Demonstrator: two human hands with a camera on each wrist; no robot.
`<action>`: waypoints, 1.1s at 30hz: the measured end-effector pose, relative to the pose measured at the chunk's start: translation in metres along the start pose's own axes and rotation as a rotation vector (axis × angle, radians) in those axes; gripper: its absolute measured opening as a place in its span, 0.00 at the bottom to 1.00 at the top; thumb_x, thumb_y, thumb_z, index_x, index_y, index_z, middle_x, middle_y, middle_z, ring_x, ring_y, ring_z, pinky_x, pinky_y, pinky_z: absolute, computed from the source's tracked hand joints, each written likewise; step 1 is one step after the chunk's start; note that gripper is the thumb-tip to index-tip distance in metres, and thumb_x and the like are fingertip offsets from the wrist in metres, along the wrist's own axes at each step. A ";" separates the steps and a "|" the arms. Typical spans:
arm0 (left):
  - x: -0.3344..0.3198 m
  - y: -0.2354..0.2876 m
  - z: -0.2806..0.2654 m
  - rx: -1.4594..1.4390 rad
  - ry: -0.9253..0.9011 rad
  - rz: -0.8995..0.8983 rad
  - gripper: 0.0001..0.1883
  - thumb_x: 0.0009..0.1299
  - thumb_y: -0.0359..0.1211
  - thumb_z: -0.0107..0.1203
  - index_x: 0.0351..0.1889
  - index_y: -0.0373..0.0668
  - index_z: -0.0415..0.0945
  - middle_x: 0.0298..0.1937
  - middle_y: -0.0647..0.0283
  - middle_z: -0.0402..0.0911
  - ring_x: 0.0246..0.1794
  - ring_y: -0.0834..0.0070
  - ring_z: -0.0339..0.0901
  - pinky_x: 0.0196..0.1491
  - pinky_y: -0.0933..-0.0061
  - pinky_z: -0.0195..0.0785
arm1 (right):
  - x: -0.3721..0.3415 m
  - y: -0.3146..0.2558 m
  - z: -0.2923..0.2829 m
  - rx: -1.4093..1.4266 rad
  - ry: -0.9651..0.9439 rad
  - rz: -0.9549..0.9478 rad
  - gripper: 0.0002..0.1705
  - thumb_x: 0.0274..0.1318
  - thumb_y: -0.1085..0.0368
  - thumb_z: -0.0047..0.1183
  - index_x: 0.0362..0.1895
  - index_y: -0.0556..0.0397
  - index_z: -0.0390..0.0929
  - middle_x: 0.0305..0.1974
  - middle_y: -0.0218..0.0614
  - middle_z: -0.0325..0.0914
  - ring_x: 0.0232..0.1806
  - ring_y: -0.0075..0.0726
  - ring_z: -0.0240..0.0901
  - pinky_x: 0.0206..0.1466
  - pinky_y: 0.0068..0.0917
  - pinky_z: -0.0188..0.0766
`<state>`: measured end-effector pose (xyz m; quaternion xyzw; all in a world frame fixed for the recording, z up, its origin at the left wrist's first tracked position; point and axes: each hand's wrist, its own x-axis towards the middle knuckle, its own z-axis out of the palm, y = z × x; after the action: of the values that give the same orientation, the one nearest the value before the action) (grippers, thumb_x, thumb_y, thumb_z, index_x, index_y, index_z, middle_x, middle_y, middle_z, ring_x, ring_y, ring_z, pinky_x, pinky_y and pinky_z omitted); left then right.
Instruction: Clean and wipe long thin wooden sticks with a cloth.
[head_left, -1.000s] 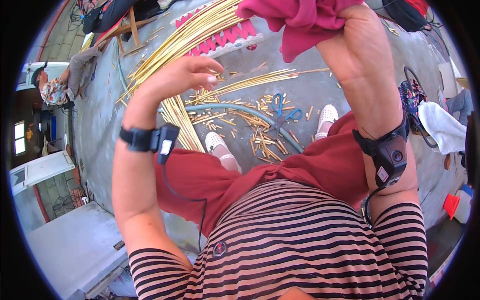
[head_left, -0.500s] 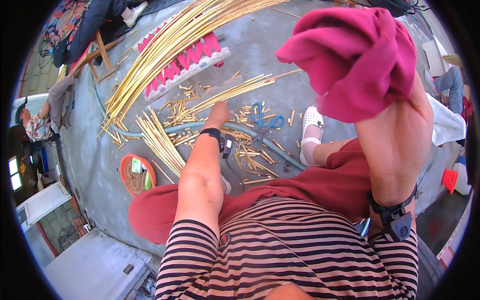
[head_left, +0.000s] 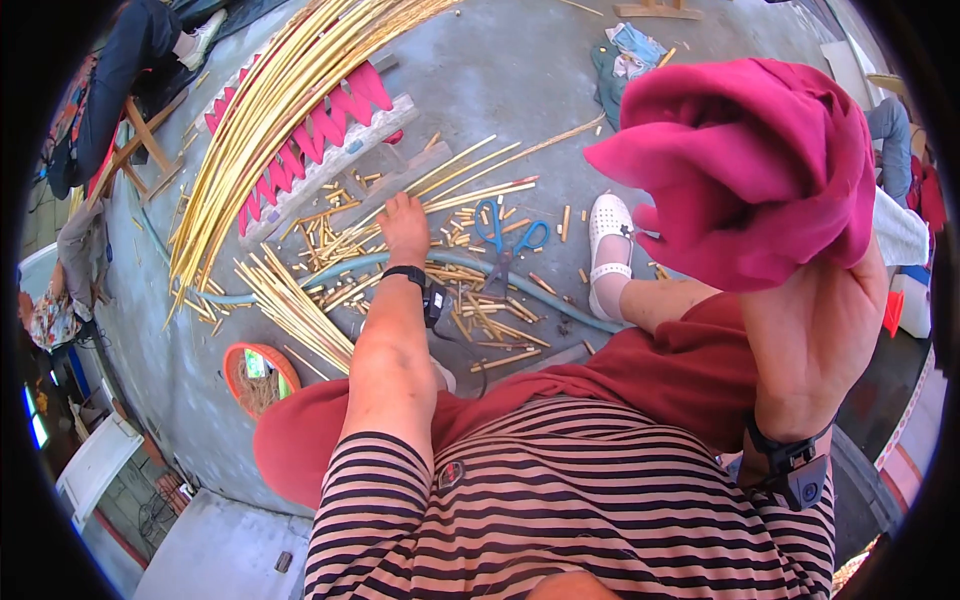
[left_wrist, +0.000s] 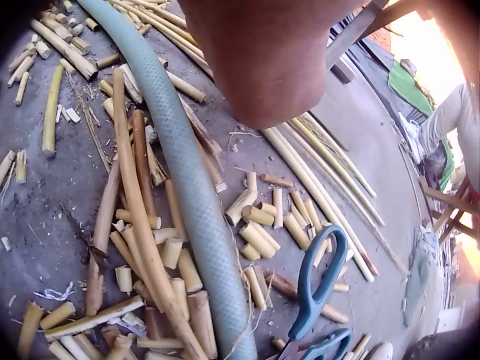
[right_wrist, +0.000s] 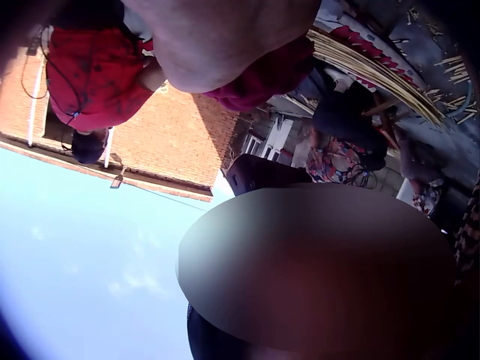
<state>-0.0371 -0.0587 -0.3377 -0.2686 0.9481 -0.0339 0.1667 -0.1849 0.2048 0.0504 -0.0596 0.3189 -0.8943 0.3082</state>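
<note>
My left hand (head_left: pixel 403 228) reaches down onto the thin bundle of yellow stalks (head_left: pixel 465 185) on the floor, with its fingers bent towards them. In the left wrist view the hand (left_wrist: pixel 259 67) covers the near ends of these stalks (left_wrist: pixel 315 187); I cannot tell whether the fingers close round any. Raised at the right, my right hand (head_left: pixel 815 330) grips a bunched magenta cloth (head_left: pixel 750 180) that hides its fingers. In the right wrist view the cloth (right_wrist: pixel 262 82) shows only partly behind the hand (right_wrist: pixel 225 37). Blue-handled scissors (head_left: pixel 505 240) lie right of my left hand.
A hose (head_left: pixel 350 265) curves across the floor among cut stalk pieces (head_left: pixel 490 320). Long stalks (head_left: pixel 270 120) rest over a rack with pink pointed strips (head_left: pixel 350 105). More stalks (head_left: pixel 300 310) lie near an orange-rimmed basket (head_left: pixel 233 375). Another person's legs (head_left: pixel 130 70) are at upper left.
My left hand has come down from the air onto the thin stalk bundle, whose stalks now fan apart. My right hand has drawn the cloth nearer, down and to the right.
</note>
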 end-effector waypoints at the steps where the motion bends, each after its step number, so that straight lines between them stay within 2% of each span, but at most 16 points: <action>1: 0.000 0.000 0.001 0.026 -0.009 0.026 0.10 0.64 0.32 0.46 0.43 0.46 0.74 0.46 0.63 0.69 0.53 0.66 0.64 0.49 0.53 0.59 | 0.005 0.006 0.013 -0.034 0.041 -0.005 0.29 0.65 0.64 0.30 0.68 0.58 0.42 0.70 0.50 0.39 0.72 0.54 0.36 0.72 0.57 0.31; 2: 0.000 0.000 0.000 0.050 -0.007 0.046 0.11 0.64 0.32 0.46 0.43 0.46 0.74 0.46 0.63 0.69 0.53 0.66 0.64 0.49 0.53 0.58 | 0.004 0.005 0.038 -0.122 0.242 0.004 0.29 0.65 0.64 0.30 0.68 0.57 0.42 0.70 0.50 0.39 0.72 0.54 0.35 0.72 0.57 0.31; 4: -0.002 0.001 -0.003 0.097 0.002 0.079 0.11 0.64 0.31 0.46 0.43 0.46 0.74 0.47 0.63 0.69 0.53 0.67 0.65 0.50 0.53 0.58 | 0.002 0.005 0.045 -0.089 0.303 0.004 0.29 0.65 0.64 0.30 0.68 0.57 0.42 0.70 0.49 0.39 0.72 0.54 0.35 0.72 0.56 0.31; 8: -0.006 -0.002 -0.006 0.092 -0.020 0.129 0.12 0.64 0.31 0.46 0.45 0.46 0.72 0.46 0.64 0.70 0.51 0.67 0.66 0.48 0.53 0.59 | -0.007 0.003 -0.005 0.090 -0.155 -0.024 0.28 0.64 0.66 0.31 0.67 0.59 0.47 0.69 0.48 0.44 0.71 0.51 0.40 0.72 0.53 0.35; 10: -0.005 -0.005 -0.009 0.079 -0.018 0.152 0.12 0.63 0.30 0.47 0.45 0.46 0.71 0.45 0.63 0.70 0.51 0.67 0.67 0.48 0.53 0.60 | -0.010 -0.002 0.002 0.062 -0.103 -0.020 0.27 0.63 0.67 0.32 0.66 0.59 0.50 0.67 0.47 0.49 0.70 0.50 0.44 0.72 0.52 0.37; 13: -0.011 -0.006 -0.024 -0.086 0.157 0.158 0.14 0.59 0.27 0.49 0.45 0.46 0.69 0.46 0.61 0.71 0.53 0.63 0.66 0.51 0.57 0.62 | -0.016 -0.009 0.038 -0.114 0.329 -0.106 0.26 0.63 0.67 0.33 0.65 0.60 0.54 0.65 0.46 0.54 0.68 0.47 0.50 0.72 0.50 0.40; 16: -0.014 0.000 -0.022 -0.137 0.092 0.377 0.16 0.57 0.24 0.49 0.44 0.46 0.69 0.46 0.60 0.71 0.53 0.62 0.67 0.50 0.61 0.64 | -0.014 0.021 0.087 -0.475 0.603 -0.300 0.26 0.63 0.67 0.33 0.64 0.59 0.54 0.65 0.46 0.56 0.67 0.47 0.51 0.72 0.50 0.41; 17: -0.014 0.002 -0.013 -0.196 0.098 0.400 0.15 0.58 0.26 0.49 0.44 0.46 0.69 0.46 0.60 0.71 0.52 0.62 0.67 0.50 0.61 0.64 | -0.015 0.019 0.084 -0.472 0.600 -0.297 0.26 0.63 0.67 0.33 0.64 0.59 0.54 0.65 0.46 0.56 0.67 0.47 0.51 0.72 0.50 0.41; 19: -0.012 0.009 0.013 -0.316 0.114 0.448 0.13 0.61 0.29 0.48 0.45 0.46 0.69 0.45 0.60 0.71 0.52 0.62 0.67 0.50 0.61 0.64 | -0.016 0.012 0.066 -0.279 0.328 -0.220 0.26 0.64 0.66 0.32 0.65 0.59 0.53 0.65 0.47 0.54 0.67 0.48 0.50 0.72 0.51 0.40; 20: -0.013 0.014 0.012 -0.341 0.122 0.433 0.14 0.61 0.28 0.47 0.45 0.46 0.69 0.45 0.59 0.71 0.52 0.62 0.67 0.50 0.61 0.64 | -0.020 -0.001 0.024 -0.084 0.056 -0.143 0.25 0.64 0.66 0.32 0.65 0.59 0.53 0.65 0.47 0.54 0.68 0.48 0.50 0.72 0.51 0.40; 22: -0.019 0.023 0.008 -0.389 0.134 0.405 0.15 0.61 0.28 0.47 0.47 0.45 0.69 0.46 0.59 0.71 0.52 0.62 0.67 0.50 0.61 0.64 | -0.020 -0.008 -0.001 0.080 -0.248 -0.068 0.25 0.65 0.66 0.31 0.65 0.59 0.52 0.66 0.47 0.53 0.68 0.48 0.49 0.72 0.52 0.40; 26: -0.013 0.032 0.001 -0.235 0.114 0.299 0.15 0.62 0.29 0.47 0.49 0.44 0.68 0.47 0.59 0.71 0.52 0.62 0.67 0.51 0.60 0.63 | -0.020 -0.009 -0.011 0.067 -0.276 -0.089 0.26 0.66 0.64 0.31 0.66 0.57 0.51 0.67 0.47 0.51 0.69 0.50 0.47 0.72 0.53 0.39; 28: -0.009 0.035 -0.003 -0.184 0.085 0.216 0.15 0.63 0.29 0.47 0.49 0.44 0.68 0.47 0.59 0.71 0.52 0.63 0.67 0.52 0.60 0.62 | -0.019 -0.002 0.012 -0.120 0.043 -0.142 0.26 0.66 0.63 0.31 0.66 0.56 0.50 0.67 0.46 0.50 0.69 0.51 0.46 0.72 0.53 0.38; 29: -0.006 0.035 0.000 -0.141 0.100 0.189 0.14 0.63 0.30 0.46 0.47 0.44 0.68 0.47 0.60 0.70 0.52 0.63 0.67 0.51 0.58 0.62 | -0.015 0.009 0.056 -0.334 0.344 -0.182 0.26 0.66 0.63 0.32 0.66 0.56 0.50 0.67 0.46 0.50 0.69 0.51 0.46 0.72 0.54 0.38; 31: -0.003 0.035 -0.005 -0.083 0.074 0.173 0.13 0.64 0.30 0.47 0.47 0.44 0.68 0.46 0.60 0.70 0.51 0.63 0.67 0.50 0.57 0.62 | -0.015 0.008 0.055 -0.323 0.386 -0.141 0.26 0.66 0.62 0.32 0.66 0.55 0.51 0.67 0.46 0.51 0.69 0.51 0.46 0.71 0.55 0.38; 33: 0.002 0.037 -0.008 -0.042 0.062 0.142 0.13 0.64 0.31 0.48 0.46 0.45 0.69 0.45 0.61 0.70 0.52 0.64 0.67 0.49 0.55 0.63 | -0.019 -0.008 0.002 0.027 0.008 -0.032 0.26 0.66 0.62 0.33 0.66 0.55 0.51 0.67 0.46 0.51 0.69 0.51 0.46 0.71 0.55 0.37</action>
<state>-0.0595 -0.0282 -0.3362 -0.2031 0.9700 -0.0102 0.1336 -0.1731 0.2201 0.0583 -0.0568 0.3072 -0.9035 0.2934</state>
